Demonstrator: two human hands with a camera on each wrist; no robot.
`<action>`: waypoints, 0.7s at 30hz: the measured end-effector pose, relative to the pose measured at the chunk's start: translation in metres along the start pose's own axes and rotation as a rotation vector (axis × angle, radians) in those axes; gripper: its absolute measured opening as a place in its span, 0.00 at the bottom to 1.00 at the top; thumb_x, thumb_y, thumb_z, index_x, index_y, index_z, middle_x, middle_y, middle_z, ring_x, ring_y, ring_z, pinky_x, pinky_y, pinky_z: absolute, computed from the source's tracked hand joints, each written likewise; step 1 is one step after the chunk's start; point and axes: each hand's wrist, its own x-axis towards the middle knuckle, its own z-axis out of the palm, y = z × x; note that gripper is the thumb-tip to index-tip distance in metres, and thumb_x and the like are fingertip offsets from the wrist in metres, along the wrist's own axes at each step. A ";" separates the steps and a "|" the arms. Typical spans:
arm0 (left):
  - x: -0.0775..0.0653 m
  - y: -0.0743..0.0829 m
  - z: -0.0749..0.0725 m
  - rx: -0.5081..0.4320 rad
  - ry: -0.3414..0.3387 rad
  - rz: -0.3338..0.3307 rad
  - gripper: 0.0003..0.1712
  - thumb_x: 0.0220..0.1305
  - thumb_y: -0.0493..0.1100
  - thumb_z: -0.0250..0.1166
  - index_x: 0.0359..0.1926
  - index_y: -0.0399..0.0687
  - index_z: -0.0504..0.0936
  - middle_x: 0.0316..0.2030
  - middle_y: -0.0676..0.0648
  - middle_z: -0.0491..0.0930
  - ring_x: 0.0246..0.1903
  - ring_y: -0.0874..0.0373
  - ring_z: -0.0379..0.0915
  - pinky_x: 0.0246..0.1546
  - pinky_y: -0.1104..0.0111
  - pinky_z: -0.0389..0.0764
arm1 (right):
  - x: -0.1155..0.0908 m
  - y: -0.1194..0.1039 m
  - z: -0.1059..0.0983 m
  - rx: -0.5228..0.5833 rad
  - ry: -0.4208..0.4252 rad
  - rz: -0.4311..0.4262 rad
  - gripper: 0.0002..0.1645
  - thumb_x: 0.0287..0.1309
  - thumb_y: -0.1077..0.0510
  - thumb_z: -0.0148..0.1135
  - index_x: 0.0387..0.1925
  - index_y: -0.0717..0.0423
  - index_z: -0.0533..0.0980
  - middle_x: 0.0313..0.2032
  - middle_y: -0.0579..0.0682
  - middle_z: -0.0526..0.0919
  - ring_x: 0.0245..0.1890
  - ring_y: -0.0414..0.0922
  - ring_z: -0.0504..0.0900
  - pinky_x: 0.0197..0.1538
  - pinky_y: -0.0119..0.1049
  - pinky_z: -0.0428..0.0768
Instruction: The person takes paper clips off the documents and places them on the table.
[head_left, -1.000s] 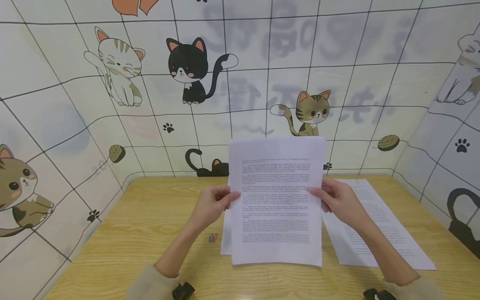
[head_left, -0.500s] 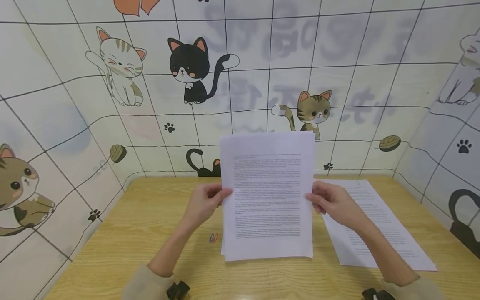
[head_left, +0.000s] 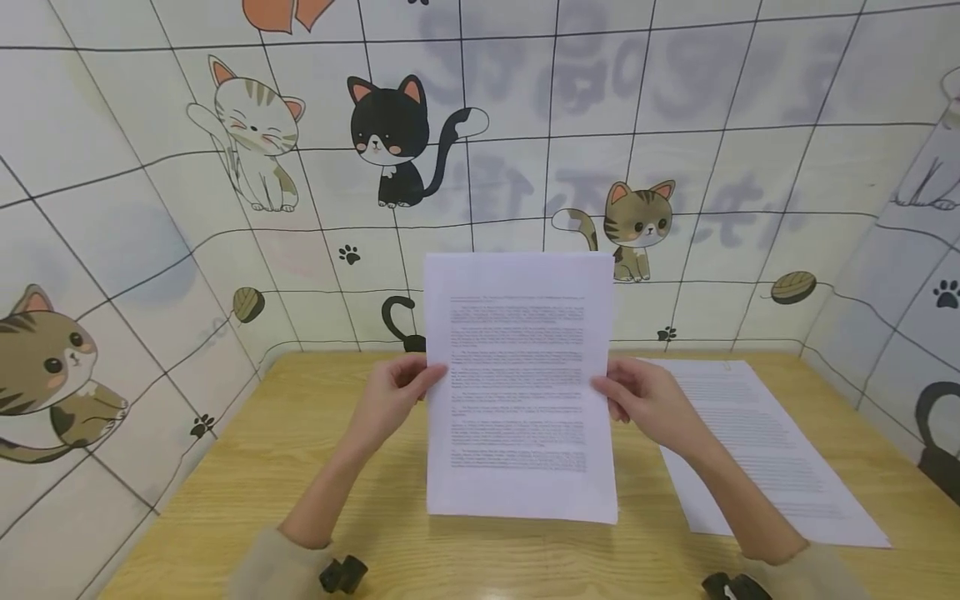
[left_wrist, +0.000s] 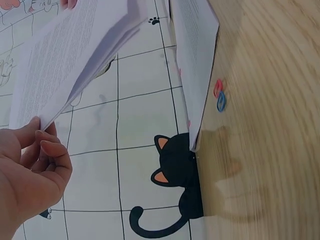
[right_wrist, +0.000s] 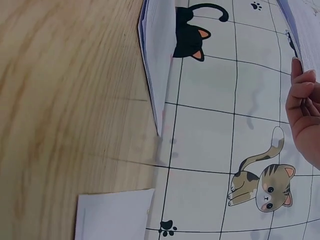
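Both hands hold up a stack of printed sheets [head_left: 517,383], its text side toward me. My left hand [head_left: 390,400] pinches the left edge, thumb in front and fingers behind. On the opposite edge my right hand [head_left: 648,402] has the same pinch, a little lower. The left wrist view shows the stack's sheets slightly fanned apart along one edge. Behind the raised stack, another pile of paper [left_wrist: 197,55] lies on the table, hidden in the head view. Beside that pile are a red paper clip [left_wrist: 218,88] and a blue paper clip [left_wrist: 221,101].
On the right of the wooden table [head_left: 300,450] lies a separate printed set [head_left: 765,458], with a yellow paper clip [head_left: 726,367] at its top edge. A wall [head_left: 510,100] with printed cats and grid lines rises at the table's back and sides.
The held stack has shifted left and slightly up, with both hands moving along. Its sheets look more evenly lined up. The red and blue clips are now covered in the head view.
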 end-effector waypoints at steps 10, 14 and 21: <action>-0.002 -0.008 -0.021 0.063 -0.021 -0.030 0.10 0.70 0.43 0.66 0.43 0.39 0.86 0.29 0.47 0.80 0.30 0.54 0.70 0.31 0.72 0.71 | 0.018 -0.005 0.019 0.069 -0.005 0.034 0.05 0.69 0.64 0.61 0.37 0.64 0.76 0.19 0.50 0.74 0.18 0.41 0.72 0.21 0.30 0.69; -0.004 -0.010 -0.030 0.094 0.022 -0.037 0.10 0.70 0.41 0.66 0.42 0.35 0.85 0.29 0.47 0.81 0.30 0.56 0.71 0.31 0.72 0.73 | 0.027 -0.007 0.030 0.070 -0.002 0.046 0.07 0.69 0.63 0.62 0.35 0.63 0.76 0.17 0.51 0.74 0.17 0.41 0.72 0.21 0.30 0.69; -0.004 -0.016 -0.048 0.137 0.097 -0.055 0.11 0.70 0.39 0.66 0.43 0.32 0.84 0.29 0.46 0.79 0.28 0.56 0.70 0.28 0.73 0.72 | 0.043 -0.013 0.054 0.078 0.032 0.056 0.07 0.69 0.61 0.61 0.40 0.63 0.76 0.17 0.50 0.75 0.16 0.42 0.71 0.20 0.30 0.67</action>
